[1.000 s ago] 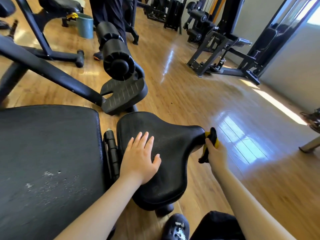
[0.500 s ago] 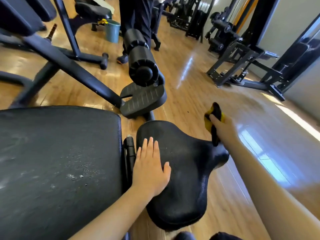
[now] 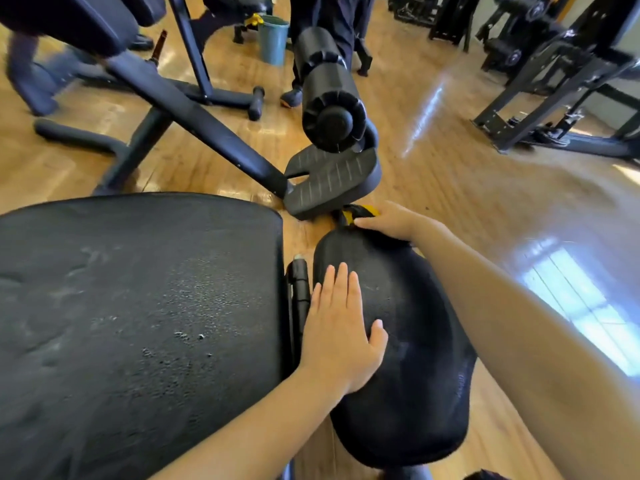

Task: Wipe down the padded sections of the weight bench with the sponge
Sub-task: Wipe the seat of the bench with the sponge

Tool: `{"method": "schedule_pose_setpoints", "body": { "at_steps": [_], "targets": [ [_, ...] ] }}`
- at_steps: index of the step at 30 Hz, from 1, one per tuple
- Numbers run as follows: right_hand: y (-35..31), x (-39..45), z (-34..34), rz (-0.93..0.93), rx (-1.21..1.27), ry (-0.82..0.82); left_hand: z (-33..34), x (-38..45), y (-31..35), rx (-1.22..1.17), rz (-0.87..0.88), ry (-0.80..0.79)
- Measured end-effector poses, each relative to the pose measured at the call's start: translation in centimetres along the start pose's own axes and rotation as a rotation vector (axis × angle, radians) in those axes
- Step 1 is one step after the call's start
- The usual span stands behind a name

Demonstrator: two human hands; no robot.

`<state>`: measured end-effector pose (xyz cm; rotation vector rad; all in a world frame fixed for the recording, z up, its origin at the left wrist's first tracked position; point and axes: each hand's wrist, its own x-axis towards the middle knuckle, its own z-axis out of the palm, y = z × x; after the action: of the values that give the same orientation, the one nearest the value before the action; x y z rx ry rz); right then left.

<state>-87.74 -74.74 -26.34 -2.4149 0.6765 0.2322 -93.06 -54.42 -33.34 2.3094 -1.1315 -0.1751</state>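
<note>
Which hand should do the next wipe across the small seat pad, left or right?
Right. The right hand already grips the sponge at the far edge of the seat pad, while the left hand lies flat on the pad, holding nothing.

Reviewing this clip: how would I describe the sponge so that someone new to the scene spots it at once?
Start at the large black padded backrest, then move right across the hinge to the smaller rounded black seat pad that the left hand rests flat on. At that pad's far end the right hand grips the yellow-and-black sponge. Its yellow is the only bright colour among the black pads.
</note>
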Motion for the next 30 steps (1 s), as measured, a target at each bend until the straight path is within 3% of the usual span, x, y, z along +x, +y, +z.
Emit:
{"method": "schedule_pose_setpoints", "body": {
  "at_steps": [5, 13, 16, 18, 22, 24, 26, 30],
  "targets": [
    [5.2, -3.6, -0.6, 0.209, 0.155, 0.112, 0.0, 0.2, 0.0, 0.016, 0.017, 0.008],
    [7.7, -8.2, -3.1, 0.222, -0.309, -0.004, -0.3, 0.1, 0.1, 0.017, 0.011, -0.006],
    [11.0, -10.7, -4.8, 0.326, -0.323, 0.049, -0.4, 0.2, 0.1, -0.005, 0.009, -0.008],
    [12.7, -12.3, -4.6, 0.390, -0.140, 0.196, -0.4, 0.2, 0.1, -0.005, 0.010, -0.001],
    [12.8, -14.3, -0.5, 0.428, 0.253, 0.730, -0.4, 0.1, 0.4, -0.006, 0.001, 0.002],
    [12.6, -15.2, 1.4, 0.468, 0.479, 0.917, -0.5, 0.0, 0.5, 0.003, -0.001, -0.002],
    [12.6, -16.0, 3.2, 0.501, 0.680, 1.007, -0.4, 0.0, 0.5, 0.012, -0.004, -0.005],
    [11.3, -17.2, 7.0, 0.491, 0.846, 1.092, -0.4, 0.0, 0.6, 0.008, 0.003, 0.011]
  ]
}}
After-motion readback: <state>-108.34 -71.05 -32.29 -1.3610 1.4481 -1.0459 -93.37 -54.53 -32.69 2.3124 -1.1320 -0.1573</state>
